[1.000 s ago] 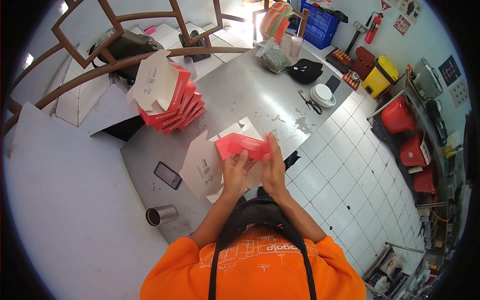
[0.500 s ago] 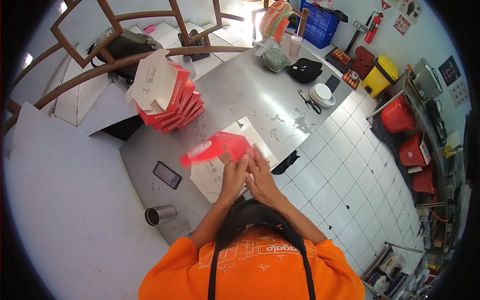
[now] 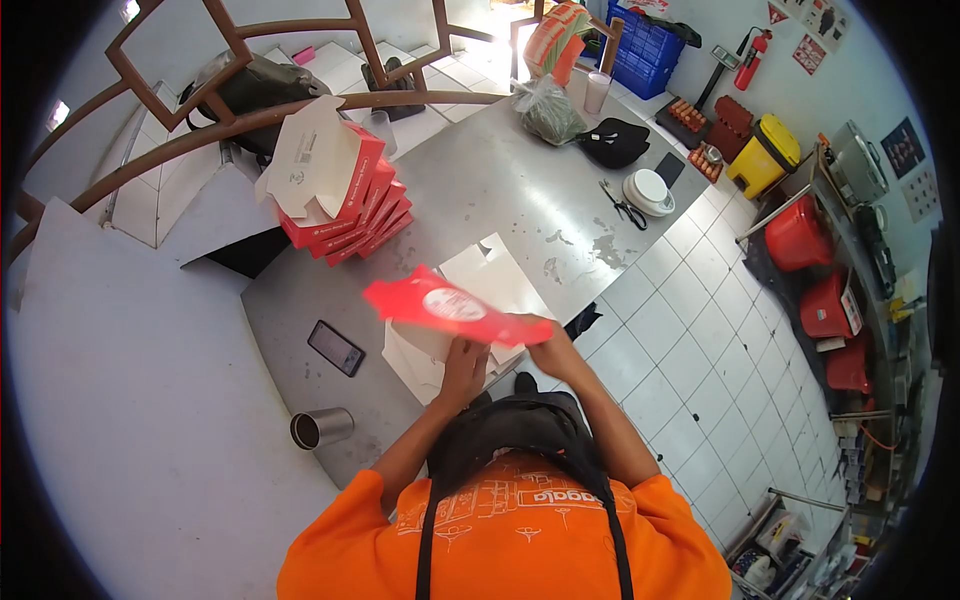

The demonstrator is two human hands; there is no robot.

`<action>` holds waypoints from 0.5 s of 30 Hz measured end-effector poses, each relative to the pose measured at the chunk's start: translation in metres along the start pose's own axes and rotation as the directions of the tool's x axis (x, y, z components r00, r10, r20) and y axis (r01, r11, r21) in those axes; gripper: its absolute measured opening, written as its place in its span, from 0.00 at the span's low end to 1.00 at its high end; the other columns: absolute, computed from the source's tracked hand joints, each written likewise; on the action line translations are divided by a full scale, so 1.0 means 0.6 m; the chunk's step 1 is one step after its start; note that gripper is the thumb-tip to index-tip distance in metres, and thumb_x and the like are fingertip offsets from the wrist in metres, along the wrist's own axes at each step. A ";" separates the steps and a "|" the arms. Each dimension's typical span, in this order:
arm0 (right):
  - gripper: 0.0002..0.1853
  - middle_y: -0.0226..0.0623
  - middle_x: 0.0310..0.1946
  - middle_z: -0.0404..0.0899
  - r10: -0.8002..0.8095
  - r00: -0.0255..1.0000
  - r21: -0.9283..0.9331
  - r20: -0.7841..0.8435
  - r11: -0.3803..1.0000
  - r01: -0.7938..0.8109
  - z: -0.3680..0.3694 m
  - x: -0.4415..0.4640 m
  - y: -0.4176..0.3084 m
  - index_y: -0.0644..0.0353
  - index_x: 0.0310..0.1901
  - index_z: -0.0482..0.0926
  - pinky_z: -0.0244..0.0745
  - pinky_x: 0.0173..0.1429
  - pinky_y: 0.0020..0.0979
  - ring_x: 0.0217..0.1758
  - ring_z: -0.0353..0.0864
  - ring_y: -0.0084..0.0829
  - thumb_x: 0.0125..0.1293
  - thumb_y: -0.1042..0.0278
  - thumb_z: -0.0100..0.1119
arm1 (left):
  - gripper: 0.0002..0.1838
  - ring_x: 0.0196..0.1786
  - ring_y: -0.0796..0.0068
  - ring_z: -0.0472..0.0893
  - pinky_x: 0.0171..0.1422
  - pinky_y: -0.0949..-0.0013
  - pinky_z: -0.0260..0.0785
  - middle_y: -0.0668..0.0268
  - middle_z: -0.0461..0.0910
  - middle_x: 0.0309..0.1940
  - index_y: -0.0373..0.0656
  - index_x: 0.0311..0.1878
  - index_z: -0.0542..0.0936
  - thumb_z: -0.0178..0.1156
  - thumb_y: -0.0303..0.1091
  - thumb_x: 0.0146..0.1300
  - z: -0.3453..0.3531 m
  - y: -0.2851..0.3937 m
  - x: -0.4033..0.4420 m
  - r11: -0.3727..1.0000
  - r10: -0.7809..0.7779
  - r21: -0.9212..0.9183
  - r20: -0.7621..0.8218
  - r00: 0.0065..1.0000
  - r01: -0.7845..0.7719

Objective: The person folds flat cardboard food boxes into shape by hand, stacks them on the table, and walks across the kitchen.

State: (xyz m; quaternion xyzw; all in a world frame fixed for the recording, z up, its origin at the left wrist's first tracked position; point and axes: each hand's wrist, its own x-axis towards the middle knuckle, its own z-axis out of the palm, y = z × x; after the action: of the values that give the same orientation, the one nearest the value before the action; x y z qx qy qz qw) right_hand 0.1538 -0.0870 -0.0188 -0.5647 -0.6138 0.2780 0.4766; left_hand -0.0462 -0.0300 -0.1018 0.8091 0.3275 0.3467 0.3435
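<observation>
- Several red boxes (image 3: 335, 195) are forming a skewed stack, the top one showing white inner card; this stack is serving as the landmark.
- Nearer the person than the stack, a phone (image 3: 336, 348) is lying on the steel table (image 3: 450, 165).
- To the right of the stack and nearer the person, the red card (image 3: 450, 305) is spanning the space before both hands. The step in hand is apparently turning or folding it; any next move is calling for control of both ends. It is looking glossy and slightly blurred — a white round print is showing on its face.
- Beneath it, white card panels (image 3: 497, 275) are spreading; whether they are joining it, I cannot tell.
- The left hand (image 3: 466, 368) is reaching under the card — fingertips are hiding, so its grip is unclear.
- Rightmost from the stack, the right hand (image 3: 553, 354) is apparently grasping the card's right end.
</observation>
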 end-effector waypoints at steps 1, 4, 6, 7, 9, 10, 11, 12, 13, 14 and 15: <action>0.19 0.53 0.47 0.81 0.039 0.999 -0.342 0.029 0.939 -0.027 0.012 -0.002 -0.026 0.60 0.60 0.82 0.78 0.58 0.42 0.51 0.80 0.53 0.68 0.75 0.57 | 0.20 0.51 0.58 0.80 0.55 0.58 0.75 0.56 0.78 0.48 0.46 0.64 0.79 0.61 0.27 0.70 -0.002 0.011 0.001 0.994 -0.032 -0.104 -0.003 0.999 0.031; 0.20 0.53 0.48 0.79 -0.008 0.996 -0.372 -0.084 0.928 -0.023 0.053 -0.001 -0.075 0.62 0.61 0.81 0.77 0.57 0.42 0.50 0.79 0.51 0.67 0.73 0.62 | 0.15 0.55 0.62 0.81 0.56 0.58 0.75 0.57 0.79 0.51 0.41 0.59 0.78 0.62 0.33 0.73 0.003 0.048 0.009 0.934 -0.156 -0.329 -0.019 0.988 0.141; 0.20 0.52 0.46 0.81 -0.069 0.974 -0.285 -0.214 0.958 0.005 0.077 0.001 -0.066 0.64 0.59 0.82 0.78 0.55 0.41 0.48 0.81 0.49 0.66 0.73 0.65 | 0.16 0.56 0.65 0.80 0.56 0.59 0.76 0.59 0.80 0.52 0.39 0.59 0.78 0.62 0.36 0.74 0.013 0.064 0.014 0.893 -0.291 -0.374 -0.056 0.955 0.250; 0.18 0.51 0.45 0.82 -0.020 0.973 -0.190 -0.232 0.982 -0.025 0.081 0.004 -0.062 0.66 0.58 0.83 0.79 0.54 0.39 0.47 0.83 0.46 0.66 0.74 0.65 | 0.16 0.56 0.66 0.80 0.56 0.59 0.76 0.60 0.80 0.52 0.39 0.59 0.77 0.63 0.37 0.74 0.014 0.068 0.016 0.866 -0.359 -0.398 -0.076 0.930 0.302; 0.15 0.49 0.43 0.85 0.090 0.964 0.011 -0.250 0.996 -0.091 0.088 0.009 -0.059 0.68 0.54 0.84 0.80 0.52 0.34 0.46 0.86 0.38 0.67 0.75 0.67 | 0.18 0.59 0.67 0.79 0.60 0.59 0.74 0.60 0.79 0.55 0.41 0.62 0.75 0.60 0.39 0.76 0.018 0.051 0.008 0.873 -0.408 -0.311 -0.046 0.912 0.375; 0.14 0.49 0.43 0.86 0.249 0.944 0.157 -0.218 0.963 -0.218 0.086 0.013 -0.061 0.69 0.53 0.84 0.81 0.52 0.33 0.46 0.87 0.36 0.67 0.76 0.67 | 0.19 0.61 0.65 0.78 0.63 0.58 0.72 0.61 0.79 0.57 0.42 0.64 0.75 0.58 0.42 0.77 0.030 0.026 0.000 0.859 -0.432 -0.334 -0.065 0.899 0.388; 0.13 0.48 0.43 0.88 0.397 0.904 0.294 -0.159 0.893 -0.341 0.080 0.018 -0.066 0.70 0.51 0.85 0.81 0.52 0.33 0.46 0.87 0.34 0.67 0.76 0.68 | 0.21 0.63 0.62 0.78 0.66 0.57 0.71 0.61 0.78 0.59 0.42 0.65 0.74 0.56 0.45 0.79 0.042 0.002 -0.008 0.844 -0.456 -0.357 -0.084 0.886 0.400; 0.12 0.48 0.42 0.89 0.528 0.846 0.413 -0.077 0.789 -0.455 0.077 0.022 -0.067 0.71 0.49 0.85 0.81 0.52 0.32 0.46 0.88 0.32 0.67 0.76 0.68 | 0.21 0.63 0.63 0.78 0.66 0.57 0.71 0.61 0.78 0.59 0.42 0.66 0.73 0.56 0.45 0.79 0.040 -0.006 -0.007 0.833 -0.479 -0.367 -0.103 0.872 0.414; 0.11 0.47 0.43 0.89 0.475 0.874 0.407 -0.105 0.822 -0.398 0.079 0.024 -0.064 0.73 0.49 0.85 0.82 0.52 0.32 0.45 0.88 0.30 0.67 0.76 0.68 | 0.21 0.63 0.63 0.77 0.66 0.57 0.70 0.61 0.78 0.60 0.43 0.66 0.73 0.56 0.46 0.79 0.037 -0.013 -0.009 0.809 -0.504 -0.405 -0.106 0.858 0.425; 0.11 0.46 0.43 0.89 0.423 0.896 0.400 -0.133 0.850 -0.342 0.083 0.024 -0.058 0.74 0.48 0.84 0.82 0.52 0.31 0.45 0.88 0.29 0.67 0.76 0.68 | 0.22 0.64 0.64 0.77 0.67 0.57 0.70 0.62 0.77 0.60 0.43 0.66 0.73 0.56 0.46 0.79 0.036 -0.019 -0.010 0.780 -0.528 -0.454 -0.105 0.843 0.431; 0.11 0.44 0.43 0.90 0.371 0.914 0.393 -0.163 0.875 -0.285 0.090 0.023 -0.049 0.75 0.47 0.84 0.82 0.52 0.31 0.45 0.87 0.28 0.67 0.76 0.68 | 0.22 0.64 0.64 0.77 0.67 0.57 0.70 0.62 0.77 0.60 0.43 0.67 0.73 0.56 0.46 0.78 0.029 -0.014 -0.006 0.732 -0.557 -0.524 -0.092 0.825 0.436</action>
State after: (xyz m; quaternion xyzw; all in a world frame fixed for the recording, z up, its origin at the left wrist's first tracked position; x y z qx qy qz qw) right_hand 0.0940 -0.0695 -0.0103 -0.5926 -0.3866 0.3948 0.5861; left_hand -0.0372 -0.0340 -0.1186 0.5303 0.4758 0.4077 0.5711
